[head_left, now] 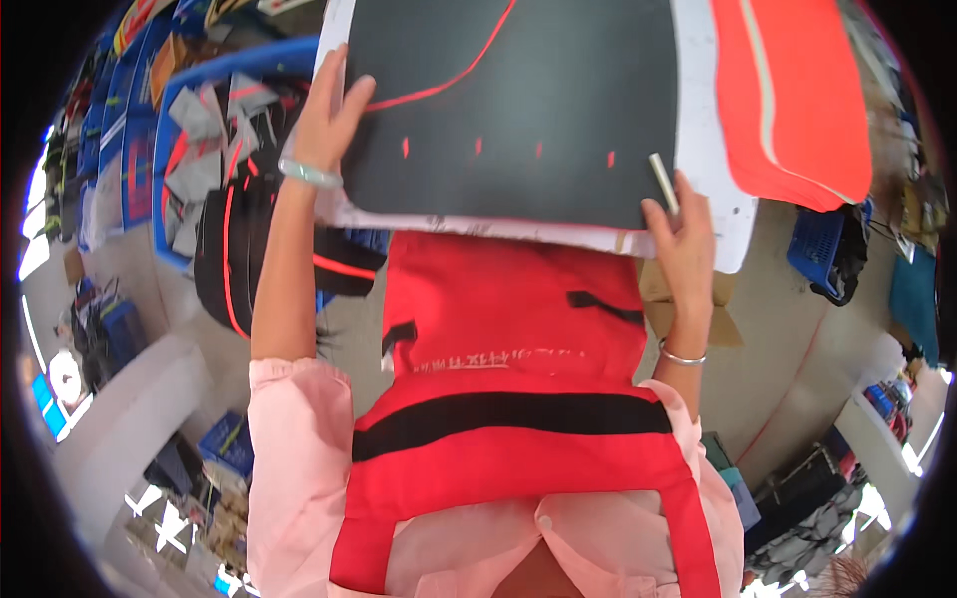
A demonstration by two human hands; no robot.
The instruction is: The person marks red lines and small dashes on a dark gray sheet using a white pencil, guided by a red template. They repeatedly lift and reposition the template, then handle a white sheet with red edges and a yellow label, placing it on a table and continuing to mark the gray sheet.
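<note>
A dark grey flat sheet with rounded corners lies on a white board. One curved red line crosses its upper part, and a row of several short red marks runs near its front edge. My left hand rests at the sheet's left edge, fingers stretched out and thumb apart on the dark surface. At the front right corner, my right hand pinches a slim white stick, like chalk or a marking pencil. The stick points up and away from me, and its lower end is hidden by my fingers.
To the right, bright orange-red panels with a beige strip lie on the board. A blue bin of grey and red pieces stands at left, beside a black bundle with red trim. A blue basket sits on the floor at right.
</note>
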